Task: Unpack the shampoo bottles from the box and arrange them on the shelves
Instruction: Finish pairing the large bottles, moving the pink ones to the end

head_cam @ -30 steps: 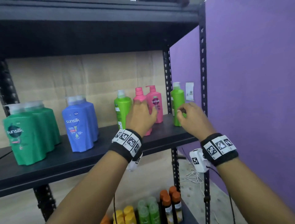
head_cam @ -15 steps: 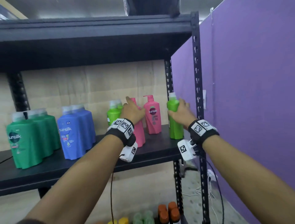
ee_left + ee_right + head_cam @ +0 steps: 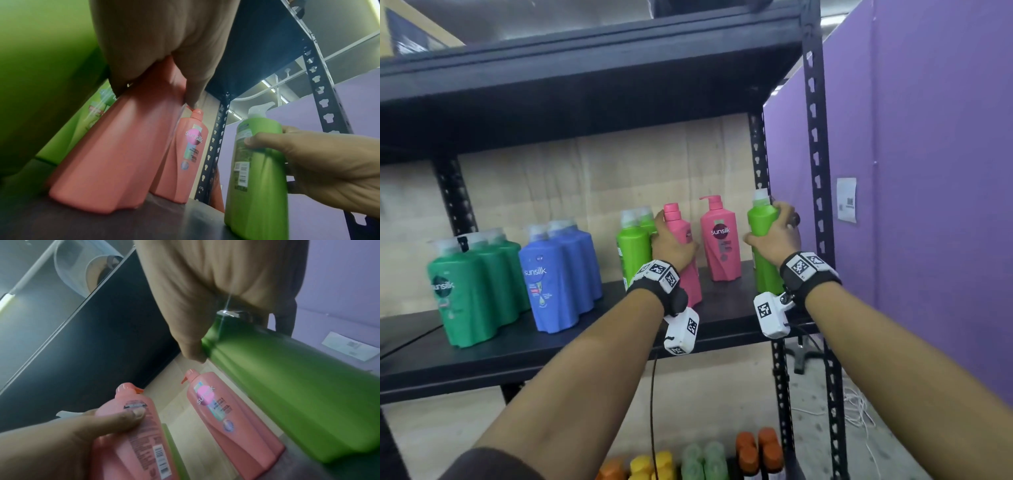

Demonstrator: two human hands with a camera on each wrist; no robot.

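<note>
My left hand grips a pink shampoo bottle standing on the black middle shelf; its thumb lies across the back label. A second pink Sunsilk pump bottle stands further back between my hands. At the shelf's right end, my right hand holds a light green bottle by its upper body, thumb on the label side. The green bottle's base rests on the shelf. Two more light green bottles stand just left of my left hand.
Dark green bottles and blue Sunsilk bottles stand in groups on the shelf's left. A black upright post and a purple partition wall bound the right side. Small orange, green and yellow bottles fill the shelf below.
Both hands reached further in and took firm hold: the left now wraps the front pink bottle, the right wraps the light green bottle. The head view has tilted upward.
</note>
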